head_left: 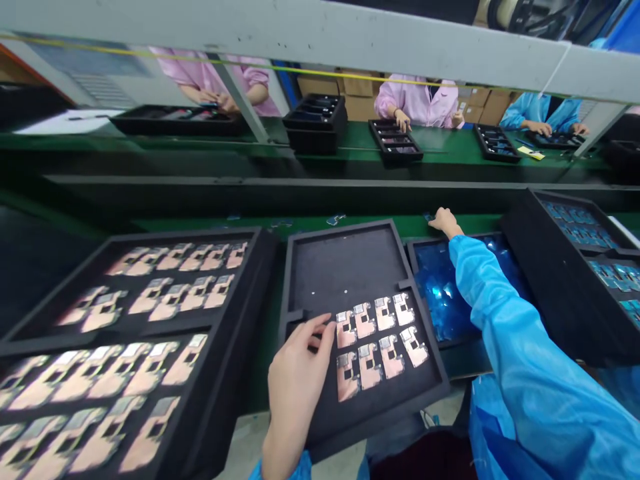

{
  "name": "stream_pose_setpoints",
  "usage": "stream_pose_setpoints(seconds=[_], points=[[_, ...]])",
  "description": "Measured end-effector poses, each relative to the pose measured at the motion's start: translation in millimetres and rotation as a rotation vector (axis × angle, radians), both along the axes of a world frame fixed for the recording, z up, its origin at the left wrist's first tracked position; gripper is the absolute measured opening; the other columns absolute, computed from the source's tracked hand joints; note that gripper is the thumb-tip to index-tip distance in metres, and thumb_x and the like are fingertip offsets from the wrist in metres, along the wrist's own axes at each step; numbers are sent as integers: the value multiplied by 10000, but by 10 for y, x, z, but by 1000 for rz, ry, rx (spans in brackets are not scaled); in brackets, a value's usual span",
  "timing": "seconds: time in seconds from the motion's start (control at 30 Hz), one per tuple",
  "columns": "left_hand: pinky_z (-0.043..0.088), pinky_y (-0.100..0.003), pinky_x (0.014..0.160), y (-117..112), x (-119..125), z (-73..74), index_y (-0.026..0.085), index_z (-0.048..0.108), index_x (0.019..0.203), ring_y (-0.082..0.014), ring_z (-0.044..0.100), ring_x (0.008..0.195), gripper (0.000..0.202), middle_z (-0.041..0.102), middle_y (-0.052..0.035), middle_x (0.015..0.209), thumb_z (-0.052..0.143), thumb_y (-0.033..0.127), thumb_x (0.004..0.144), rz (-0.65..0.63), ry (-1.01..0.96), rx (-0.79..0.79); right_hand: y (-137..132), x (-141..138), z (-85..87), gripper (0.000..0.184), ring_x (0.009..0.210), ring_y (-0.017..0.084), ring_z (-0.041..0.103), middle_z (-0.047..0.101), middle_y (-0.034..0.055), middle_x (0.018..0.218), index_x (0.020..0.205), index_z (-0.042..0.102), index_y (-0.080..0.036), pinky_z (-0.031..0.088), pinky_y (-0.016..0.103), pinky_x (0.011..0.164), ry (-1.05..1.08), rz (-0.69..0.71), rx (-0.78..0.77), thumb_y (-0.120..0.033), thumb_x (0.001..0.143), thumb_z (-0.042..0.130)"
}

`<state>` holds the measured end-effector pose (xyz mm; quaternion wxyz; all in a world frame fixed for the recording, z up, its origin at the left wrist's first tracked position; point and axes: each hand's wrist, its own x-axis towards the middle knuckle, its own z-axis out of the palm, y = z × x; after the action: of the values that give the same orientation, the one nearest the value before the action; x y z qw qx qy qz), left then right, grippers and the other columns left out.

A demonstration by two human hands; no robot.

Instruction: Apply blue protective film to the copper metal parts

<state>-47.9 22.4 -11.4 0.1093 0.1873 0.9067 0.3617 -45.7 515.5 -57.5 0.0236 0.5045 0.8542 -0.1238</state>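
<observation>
My left hand (299, 380) is over the black foam tray (345, 263) in the middle. Its thumb and forefinger are pinched together at the left edge of a small copper-coloured metal plate (346, 330); whether anything sits between the tips is hidden. Several similar plates lie in two rows in the tray's near half. My right hand (445, 222) is stretched out past the tray's far right corner, fingers closed. At its fingertips shows a small blue piece of film (428, 217). Below that forearm is a black tray (414, 257) with shiny blue film sheets (440, 293).
To the left a raised black tray (265, 247) holds rows of copper-coloured plates. On the right stands a tall black tray stack (540, 267) with blue-faced parts. Clear film scraps (336, 219) lie on the green bench. Co-workers handle trays (397, 141) behind a grey beam (320, 33).
</observation>
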Motion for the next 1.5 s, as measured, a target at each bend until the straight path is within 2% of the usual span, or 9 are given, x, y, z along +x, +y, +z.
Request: stream_pose_setpoints(seconds=[0.13, 0.3, 0.4, 0.5, 0.67, 0.83, 1.0, 1.13, 1.5], points=[[564, -376, 734, -25, -34, 3, 244, 829, 1071, -281, 748, 754, 429, 820, -65, 883, 598, 555, 887, -20, -11, 71, -46, 131, 194, 445, 1186, 314, 746, 768, 232, 1208, 1166, 755, -71, 552, 312, 989, 67, 20, -23, -295, 805, 887], [609, -362, 699, -56, 108, 118, 255, 838, 1073, -271, 756, 753, 392, 833, -66, 925, 696, 568, 885, -30, -93, 275, -455, 574, 604, 266, 934, 255, 783, 808, 146, 953, 1041, 773, -82, 560, 279, 809, 231, 114, -54, -317, 934, 709], [645, -345, 736, 100, 433, 218, 250, 831, 1127, -292, 804, 951, 395, 840, -99, 1151, 756, 563, 898, -67, -273, 499, -1120, 1067, 785, 311, 944, 202, 761, 799, 76, 1072, 1191, 729, -150, 578, 257, 826, 376, 255, -26, -310, 928, 682], [663, -340, 741, 417, 844, 285, 250, 776, 1309, -292, 802, 1040, 474, 807, -131, 1295, 777, 540, 933, -112, -475, 741, -2011, 1652, 845, 344, 937, 249, 732, 738, 87, 1107, 1190, 699, -207, 630, 365, 850, 689, 559, 130, -279, 858, 749], [651, -294, 697, 786, 1238, 223, 211, 776, 1183, -249, 798, 939, 405, 828, -106, 1124, 847, 481, 889, -30, -525, 943, -2989, 2328, 897, 365, 1007, 306, 720, 691, 120, 1129, 1321, 633, -242, 651, 438, 854, 780, 653, 225, -259, 968, 725], [642, -308, 749, 678, 1315, 175, 187, 797, 1018, -221, 770, 845, 310, 807, -62, 939, 865, 428, 836, -84, -433, 862, -2958, 2429, 974, 401, 959, 245, 719, 715, 107, 1207, 1396, 630, -256, 654, 392, 799, 875, 696, 51, -296, 1011, 735], [605, -309, 808, 563, 1344, 279, 207, 839, 966, -211, 733, 880, 195, 783, -54, 950, 779, 377, 893, -257, -271, 782, -2841, 2425, 1054, 31, 788, 184, 695, 743, 31, 930, 1008, 740, -240, 608, 317, 668, 963, 730, -146, -265, 989, 741], [570, -304, 787, 505, 1367, 361, 228, 849, 974, -200, 687, 840, 162, 766, -49, 937, 755, 348, 919, -309, -95, 688, -2870, 2454, 1039, 72, 774, 180, 716, 770, 22, 880, 919, 754, -232, 594, 300, 652, 1026, 692, -216, -277, 971, 774], [573, -316, 827, 596, 1435, 217, 216, 852, 978, -209, 710, 876, 174, 779, -52, 941, 772, 361, 926, -253, -161, 757, -2993, 2505, 880, 156, 1038, 250, 746, 790, 81, 1086, 1147, 784, -269, 631, 423, 906, 995, 703, 212, -238, 1077, 648]])
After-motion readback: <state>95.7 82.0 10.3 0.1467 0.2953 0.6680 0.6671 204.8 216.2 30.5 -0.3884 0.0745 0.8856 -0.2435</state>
